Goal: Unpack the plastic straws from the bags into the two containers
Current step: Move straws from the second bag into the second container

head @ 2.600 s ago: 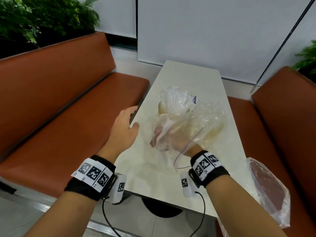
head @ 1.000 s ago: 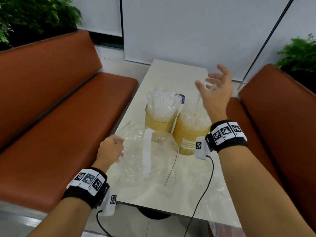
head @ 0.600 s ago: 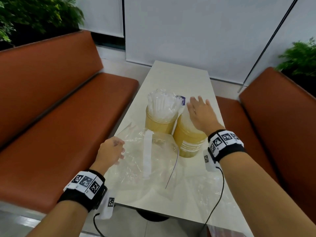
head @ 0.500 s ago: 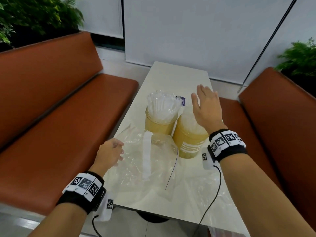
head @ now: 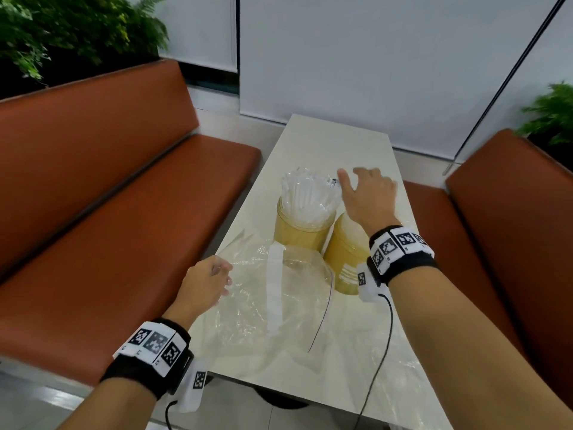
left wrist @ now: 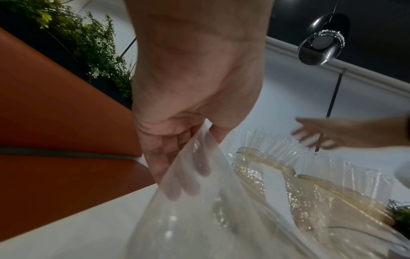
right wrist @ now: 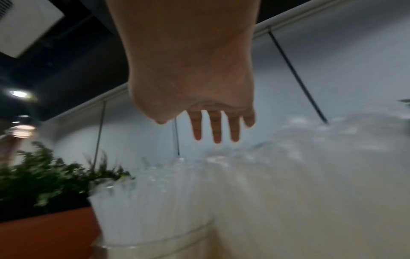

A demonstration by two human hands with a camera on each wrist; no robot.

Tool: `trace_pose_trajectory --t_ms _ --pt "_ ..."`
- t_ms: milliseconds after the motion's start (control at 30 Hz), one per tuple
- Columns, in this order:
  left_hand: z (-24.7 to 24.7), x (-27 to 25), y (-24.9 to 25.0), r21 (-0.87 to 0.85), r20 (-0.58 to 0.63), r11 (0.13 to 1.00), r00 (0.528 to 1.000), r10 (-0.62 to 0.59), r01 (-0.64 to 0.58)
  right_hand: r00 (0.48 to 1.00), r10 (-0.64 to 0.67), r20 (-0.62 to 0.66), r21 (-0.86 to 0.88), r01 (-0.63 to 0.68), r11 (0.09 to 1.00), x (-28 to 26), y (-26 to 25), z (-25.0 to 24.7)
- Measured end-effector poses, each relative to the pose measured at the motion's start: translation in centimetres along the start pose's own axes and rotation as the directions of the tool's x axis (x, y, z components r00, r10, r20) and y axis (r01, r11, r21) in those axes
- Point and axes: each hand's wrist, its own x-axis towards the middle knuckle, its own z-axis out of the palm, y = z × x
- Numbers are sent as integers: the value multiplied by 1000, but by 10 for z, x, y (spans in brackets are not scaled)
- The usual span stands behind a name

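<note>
Two amber translucent containers stand side by side mid-table. The left container [head: 299,232] is packed with clear straws [head: 308,193] standing upright. The right container [head: 345,259] also holds straws, mostly hidden under my right hand [head: 367,193], which hovers flat above them with straight fingers [right wrist: 216,129]. An empty clear plastic bag [head: 273,293] with a white strip lies in front of the containers. My left hand [head: 206,283] pinches the bag's left edge [left wrist: 188,168] between thumb and fingers.
The narrow cream table [head: 338,141] runs between two orange-brown benches [head: 130,218] [head: 511,212]. A second clear bag [head: 400,377] lies flat near the front right edge. Plants [head: 62,35] stand behind the benches.
My right hand came down from high above and now hovers flat over the right container's straws, a little further left than half a second ago. My left hand keeps holding the bag's edge.
</note>
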Motion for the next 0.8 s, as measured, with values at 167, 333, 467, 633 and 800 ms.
trace_pose_trajectory --t_ms 167,333,467,633,800 --pt "-1 7 -5 19 13 1000 1000 18 -18 948 -159 277 56 150 987 10 -68 27" --pt "-4 14 -8 38 16 996 997 74 -75 961 -257 100 -94 266 959 14 -78 53" --pt "-8 17 -10 37 32 994 995 99 -100 969 -206 -135 -21 206 978 24 -78 45" --pt "-9 22 -9 52 102 992 989 109 -115 972 -126 199 -59 140 988 21 -62 56" --pt "-12 26 -16 45 210 994 973 93 -104 991 -128 -29 83 130 988 13 -60 48"
